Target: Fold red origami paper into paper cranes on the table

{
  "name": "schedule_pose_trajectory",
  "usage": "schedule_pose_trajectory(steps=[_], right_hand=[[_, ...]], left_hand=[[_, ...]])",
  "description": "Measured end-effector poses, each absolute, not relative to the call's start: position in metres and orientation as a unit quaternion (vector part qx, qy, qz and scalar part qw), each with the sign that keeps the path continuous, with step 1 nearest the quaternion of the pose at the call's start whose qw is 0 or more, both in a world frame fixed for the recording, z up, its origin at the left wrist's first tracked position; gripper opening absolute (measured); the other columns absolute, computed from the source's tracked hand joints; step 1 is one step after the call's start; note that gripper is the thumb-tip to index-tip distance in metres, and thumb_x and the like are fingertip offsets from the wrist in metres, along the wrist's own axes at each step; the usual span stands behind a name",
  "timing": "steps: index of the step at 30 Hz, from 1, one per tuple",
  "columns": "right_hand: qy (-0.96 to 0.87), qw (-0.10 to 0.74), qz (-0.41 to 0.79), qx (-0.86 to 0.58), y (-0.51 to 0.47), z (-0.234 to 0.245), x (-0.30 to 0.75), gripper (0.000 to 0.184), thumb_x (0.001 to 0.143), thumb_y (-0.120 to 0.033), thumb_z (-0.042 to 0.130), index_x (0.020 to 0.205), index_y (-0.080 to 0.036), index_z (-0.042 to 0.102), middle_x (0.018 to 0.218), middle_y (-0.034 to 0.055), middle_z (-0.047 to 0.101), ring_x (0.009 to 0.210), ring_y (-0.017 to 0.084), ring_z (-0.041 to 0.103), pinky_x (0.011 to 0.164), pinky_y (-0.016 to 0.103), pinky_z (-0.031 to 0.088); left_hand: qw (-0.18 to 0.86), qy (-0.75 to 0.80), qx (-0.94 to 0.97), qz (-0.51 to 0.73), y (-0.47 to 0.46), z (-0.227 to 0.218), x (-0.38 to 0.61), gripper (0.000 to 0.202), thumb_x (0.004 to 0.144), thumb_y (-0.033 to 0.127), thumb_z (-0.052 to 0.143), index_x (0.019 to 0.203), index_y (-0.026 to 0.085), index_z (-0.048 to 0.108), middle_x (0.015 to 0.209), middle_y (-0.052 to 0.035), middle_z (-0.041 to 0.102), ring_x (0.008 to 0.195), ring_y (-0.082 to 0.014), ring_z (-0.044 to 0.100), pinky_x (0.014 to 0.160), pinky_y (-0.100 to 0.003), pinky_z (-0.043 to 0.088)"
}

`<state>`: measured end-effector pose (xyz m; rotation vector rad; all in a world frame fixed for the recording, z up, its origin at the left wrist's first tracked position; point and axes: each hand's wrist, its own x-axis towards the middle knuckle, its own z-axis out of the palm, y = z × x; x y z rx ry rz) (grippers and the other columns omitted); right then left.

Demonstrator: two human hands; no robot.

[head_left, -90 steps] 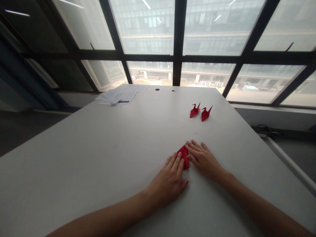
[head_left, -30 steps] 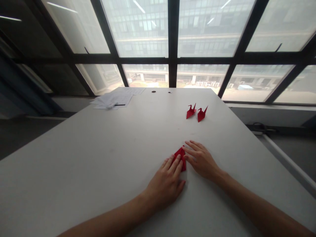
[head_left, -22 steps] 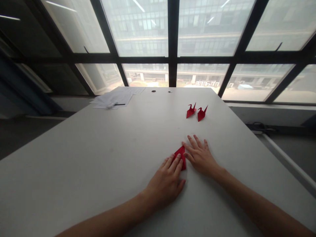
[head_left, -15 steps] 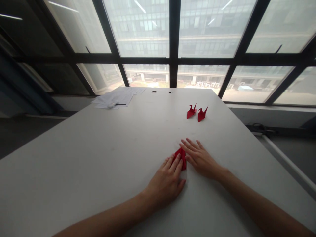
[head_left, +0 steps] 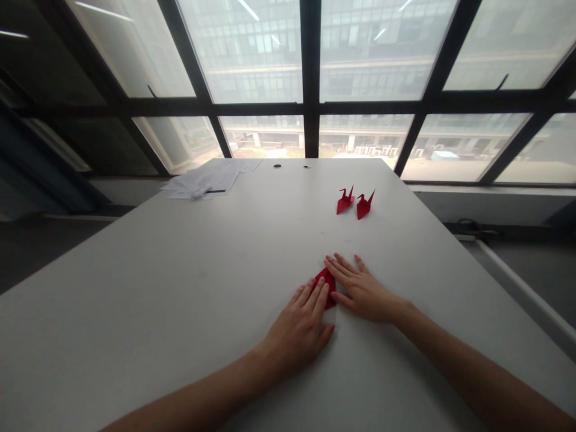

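Note:
A small piece of folded red paper [head_left: 330,300] lies flat on the white table [head_left: 202,288], partly covered by fingers. My left hand [head_left: 299,327] rests on its left side with the fingers stretched out and pressing down, thumb apart on the tabletop. From the right, my right hand [head_left: 360,291] lies with spread fingers, its fingertips touching the paper's upper edge and its thumb at the paper's right edge. Farther back stand two red origami cranes, a left one [head_left: 344,203] and a right one [head_left: 364,207], side by side and untouched.
Loose white papers [head_left: 207,177] lie at the far left of the table with a dark pen [head_left: 215,191] on them. Two small dark spots, one a round hole [head_left: 277,166], show near the far edge. Large windows [head_left: 252,54] rise behind the table.
My right hand's thumb has moved slightly left and down along the paper's right edge. The left hand stays on the paper. The whole view has shifted a little.

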<state>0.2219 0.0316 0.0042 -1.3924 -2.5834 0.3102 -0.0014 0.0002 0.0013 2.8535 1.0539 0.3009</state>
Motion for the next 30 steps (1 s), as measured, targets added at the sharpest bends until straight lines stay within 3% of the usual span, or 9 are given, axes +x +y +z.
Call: schedule_pose_trajectory(steps=[4, 7, 10, 14, 18, 21, 27, 30], right_hand=[[-0.869, 0.109, 0.111, -0.469, 0.031, 0.004, 0.221, 0.074, 0.097, -0.044, 0.043, 0.158, -0.022, 0.008, 0.162, 0.0073, 0.017, 0.151, 0.026, 0.01, 0.12, 0.058, 0.007], [-0.868, 0.136, 0.11, -0.465, 0.029, 0.006, 0.22, 0.075, 0.094, -0.037, 0.049, 0.158, -0.024, 0.011, 0.162, 0.0072, 0.022, 0.15, 0.026, 0.014, 0.119, 0.059, 0.008], [-0.863, 0.168, 0.101, -0.465, 0.027, 0.007, 0.22, 0.067, 0.092, -0.034, 0.055, 0.153, -0.026, 0.03, 0.156, 0.0075, 0.037, 0.147, 0.028, 0.026, 0.119, 0.06, 0.012], [-0.841, 0.233, 0.074, -0.482, 0.029, 0.005, 0.219, 0.046, 0.093, -0.034, 0.058, 0.137, -0.026, 0.053, 0.139, 0.0094, 0.057, 0.131, 0.028, 0.047, 0.116, 0.058, 0.022], [-0.812, 0.308, 0.057, -0.492, 0.031, 0.005, 0.217, 0.04, 0.091, -0.028, 0.061, 0.131, -0.023, 0.058, 0.131, 0.0109, 0.061, 0.122, 0.028, 0.051, 0.109, 0.05, 0.037], [-0.833, 0.304, 0.071, -0.457, 0.028, 0.009, 0.216, 0.04, 0.087, -0.027, 0.066, 0.127, -0.027, 0.06, 0.128, 0.0088, 0.061, 0.12, 0.027, 0.051, 0.106, 0.048, 0.039], [-0.855, 0.288, 0.096, -0.42, 0.022, 0.016, 0.213, 0.046, 0.075, -0.037, 0.079, 0.116, -0.027, 0.063, 0.125, 0.0088, 0.06, 0.118, 0.03, 0.05, 0.104, 0.05, 0.038], [-0.827, 0.328, 0.12, -0.441, 0.024, 0.013, 0.212, 0.032, 0.076, -0.022, 0.074, 0.105, -0.024, 0.061, 0.115, 0.0079, 0.062, 0.11, 0.027, 0.054, 0.099, 0.046, 0.043]], left_hand=[[0.086, 0.386, 0.9, 0.185, 0.009, 0.008, -0.007, 0.06, 0.099, 0.033, 0.044, 0.153, 0.016, 0.025, 0.156, -0.0139, 0.035, 0.142, -0.0239, 0.037, 0.115, -0.039, 0.035], [0.113, 0.404, 0.872, 0.251, 0.021, 0.016, -0.011, 0.042, 0.1, 0.022, 0.04, 0.141, 0.021, 0.047, 0.14, -0.0089, 0.055, 0.129, -0.0205, 0.05, 0.11, -0.037, 0.041], [0.122, 0.395, 0.875, 0.253, 0.029, 0.02, -0.012, 0.034, 0.097, 0.019, 0.049, 0.127, 0.026, 0.06, 0.122, -0.0058, 0.064, 0.112, -0.0215, 0.059, 0.1, -0.039, 0.046], [0.134, 0.398, 0.876, 0.237, 0.034, 0.017, -0.011, 0.03, 0.092, 0.022, 0.061, 0.121, 0.028, 0.064, 0.115, -0.0046, 0.066, 0.106, -0.0233, 0.06, 0.097, -0.041, 0.046], [0.185, 0.415, 0.848, 0.274, 0.036, 0.013, -0.012, 0.052, 0.081, 0.018, 0.071, 0.13, 0.026, 0.056, 0.122, -0.0058, 0.062, 0.11, -0.0235, 0.058, 0.099, -0.039, 0.046], [0.217, 0.416, 0.832, 0.297, 0.038, 0.012, -0.012, 0.057, 0.076, 0.017, 0.075, 0.129, 0.027, 0.057, 0.119, -0.0046, 0.062, 0.107, -0.0223, 0.06, 0.098, -0.036, 0.047], [0.292, 0.444, 0.782, 0.326, 0.042, 0.011, -0.01, 0.039, 0.085, 0.018, 0.062, 0.123, 0.024, 0.06, 0.094, -0.0008, 0.069, 0.073, -0.0136, 0.063, 0.075, -0.027, 0.052], [0.301, 0.445, 0.775, 0.333, 0.043, 0.011, -0.01, 0.029, 0.09, 0.018, 0.055, 0.117, 0.023, 0.062, 0.085, 0.0005, 0.07, 0.074, -0.0137, 0.064, 0.074, -0.025, 0.05]])
